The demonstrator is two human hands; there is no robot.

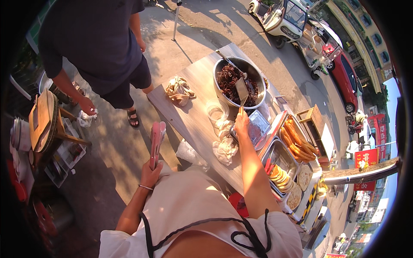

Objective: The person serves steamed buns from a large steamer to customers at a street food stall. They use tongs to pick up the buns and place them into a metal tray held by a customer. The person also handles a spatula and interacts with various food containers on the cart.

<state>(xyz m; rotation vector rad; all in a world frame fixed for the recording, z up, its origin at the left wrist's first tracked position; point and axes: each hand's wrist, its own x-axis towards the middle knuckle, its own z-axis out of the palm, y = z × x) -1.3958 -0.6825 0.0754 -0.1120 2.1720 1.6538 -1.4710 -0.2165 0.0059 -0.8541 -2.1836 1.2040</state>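
My left hand (151, 174), a band on its wrist, grips a pair of pink tongs (156, 142) pointing away from me. My right hand (242, 124) holds the handle of a metal spatula (241, 90). The spatula's blade rests over dark reddish-brown food (227, 77) in a large steel bowl (216, 87). A long-handled ladle (227, 59) also leans inside this bowl. Beside my right hand are a blue-tinted clear plastic box (258, 125), a clear round tub (217, 109) and crumpled cloths or bags (225, 151). What the food is exactly, I cannot tell.
The wooden-topped table (196, 77) also holds a bundled cloth (180, 91). Fried dough sticks (297, 142) and flatbreads (280, 179) fill trays at right. A person (96, 48) stands at far left, near a wooden stool (43, 122). Parked vehicles (292, 22) line the street.
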